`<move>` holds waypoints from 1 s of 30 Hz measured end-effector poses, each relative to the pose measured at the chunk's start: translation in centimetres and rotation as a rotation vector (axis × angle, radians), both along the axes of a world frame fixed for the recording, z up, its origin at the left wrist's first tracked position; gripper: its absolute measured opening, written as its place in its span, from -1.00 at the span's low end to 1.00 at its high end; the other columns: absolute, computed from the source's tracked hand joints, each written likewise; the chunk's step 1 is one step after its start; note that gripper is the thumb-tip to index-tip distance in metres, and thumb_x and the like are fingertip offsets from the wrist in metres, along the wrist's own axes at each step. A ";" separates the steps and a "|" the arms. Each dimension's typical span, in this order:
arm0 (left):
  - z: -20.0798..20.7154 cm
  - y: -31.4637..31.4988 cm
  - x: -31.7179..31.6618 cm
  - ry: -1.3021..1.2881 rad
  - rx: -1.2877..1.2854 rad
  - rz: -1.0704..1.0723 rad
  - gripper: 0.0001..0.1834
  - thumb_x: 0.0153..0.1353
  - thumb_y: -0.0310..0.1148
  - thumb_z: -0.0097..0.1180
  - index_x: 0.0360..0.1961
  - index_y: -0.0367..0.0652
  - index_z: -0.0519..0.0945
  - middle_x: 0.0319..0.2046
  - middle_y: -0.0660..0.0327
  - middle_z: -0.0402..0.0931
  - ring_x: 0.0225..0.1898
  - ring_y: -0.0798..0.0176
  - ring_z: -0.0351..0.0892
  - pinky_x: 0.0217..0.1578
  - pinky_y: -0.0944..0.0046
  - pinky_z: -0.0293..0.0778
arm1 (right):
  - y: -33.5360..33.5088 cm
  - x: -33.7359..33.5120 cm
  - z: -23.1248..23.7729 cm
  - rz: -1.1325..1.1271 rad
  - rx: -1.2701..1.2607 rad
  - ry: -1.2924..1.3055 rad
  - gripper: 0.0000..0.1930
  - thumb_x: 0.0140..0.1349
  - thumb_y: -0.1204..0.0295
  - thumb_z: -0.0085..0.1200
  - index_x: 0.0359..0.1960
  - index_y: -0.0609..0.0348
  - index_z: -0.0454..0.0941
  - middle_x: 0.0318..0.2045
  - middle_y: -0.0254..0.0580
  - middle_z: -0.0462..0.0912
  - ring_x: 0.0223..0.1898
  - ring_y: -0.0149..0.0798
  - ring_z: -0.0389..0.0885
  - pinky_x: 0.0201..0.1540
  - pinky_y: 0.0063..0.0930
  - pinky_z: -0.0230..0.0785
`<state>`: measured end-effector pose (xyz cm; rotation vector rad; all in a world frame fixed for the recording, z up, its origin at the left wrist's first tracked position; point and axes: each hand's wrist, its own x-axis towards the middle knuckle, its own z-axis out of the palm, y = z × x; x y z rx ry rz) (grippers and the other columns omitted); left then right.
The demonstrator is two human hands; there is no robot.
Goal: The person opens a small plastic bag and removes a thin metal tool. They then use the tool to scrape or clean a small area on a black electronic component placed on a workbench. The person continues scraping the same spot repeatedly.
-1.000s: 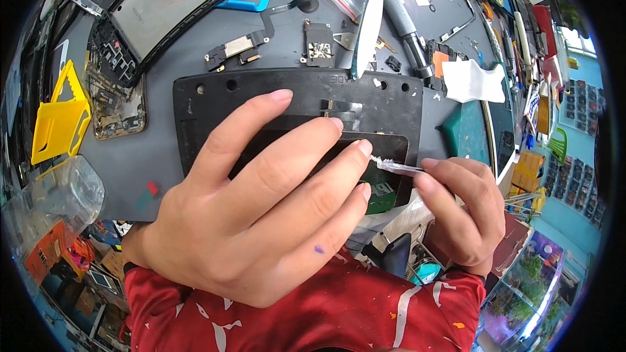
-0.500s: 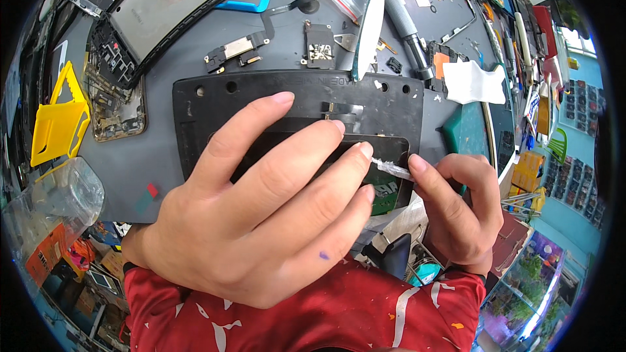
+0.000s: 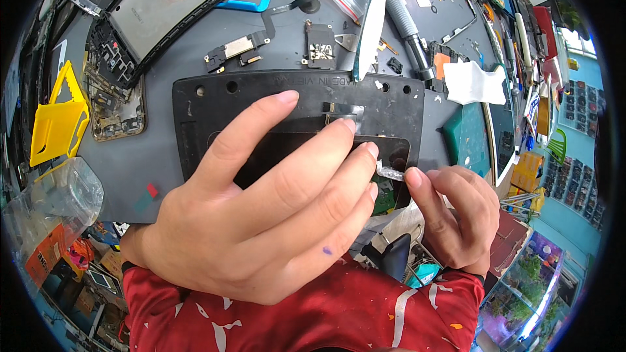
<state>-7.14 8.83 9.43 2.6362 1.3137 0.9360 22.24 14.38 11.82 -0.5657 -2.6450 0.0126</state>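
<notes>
My left hand (image 3: 267, 202) lies over a dark, glossy phone screen (image 3: 399, 150), fingers spread, fingertips at its upper and right parts. A short flex cable (image 3: 345, 114) sticks out past the screen's far edge, beside the middle fingertip. The screen rests on a wide black plastic base (image 3: 274, 91) with round holes along its far side. Between thumb and fingertips my right hand (image 3: 460, 215) pinches a crumpled, clear film strip (image 3: 391, 173) whose free end touches or hovers at the screen's right part; I cannot tell which. Some green (image 3: 386, 195) shows by that strip. My left hand hides most of the screen.
Beyond the base lie a speaker module (image 3: 319, 45), a flex part (image 3: 238, 49), a white-and-blue tool (image 3: 370, 19) and a grey screwdriver (image 3: 407, 26). An opened phone frame (image 3: 120, 114) and a yellow plastic holder (image 3: 59, 124) are at left, a white scrap (image 3: 475, 83) at right.
My left hand has shifted slightly right over the screen. My right hand has turned and lowered a little, and the film strip's free end has moved slightly right.
</notes>
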 end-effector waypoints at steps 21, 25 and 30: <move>-0.3 0.2 -0.1 -0.019 0.025 -0.020 -0.76 0.27 -0.24 0.53 -0.04 0.12 0.86 0.20 0.25 0.87 0.26 0.03 0.70 0.36 -0.29 0.64 | -1.0 1.0 1.4 -0.011 -0.307 -0.097 -0.37 0.04 0.62 0.49 0.27 0.36 0.87 -0.02 -0.10 0.60 -0.28 -0.20 0.65 -0.29 -0.30 0.49; -0.3 0.1 -0.2 -0.028 0.022 -0.016 -0.75 0.27 -0.25 0.53 -0.03 0.12 0.86 0.21 0.25 0.87 0.25 0.02 0.71 0.36 -0.28 0.65 | -2.1 1.0 2.2 -0.130 -0.388 -0.175 -0.38 0.10 0.76 0.56 0.27 0.11 0.91 0.08 -0.15 0.56 -0.19 -0.18 0.71 -0.25 -0.26 0.58; -0.4 0.1 0.0 -0.041 0.027 -0.014 -0.75 0.25 -0.26 0.52 -0.04 0.11 0.87 0.20 0.24 0.86 0.25 0.01 0.72 0.36 -0.29 0.65 | -1.9 0.5 1.5 -0.065 -0.195 -0.120 -0.47 0.10 0.71 0.60 0.19 0.24 0.91 -0.03 -0.15 0.61 -0.25 -0.16 0.71 -0.29 -0.23 0.56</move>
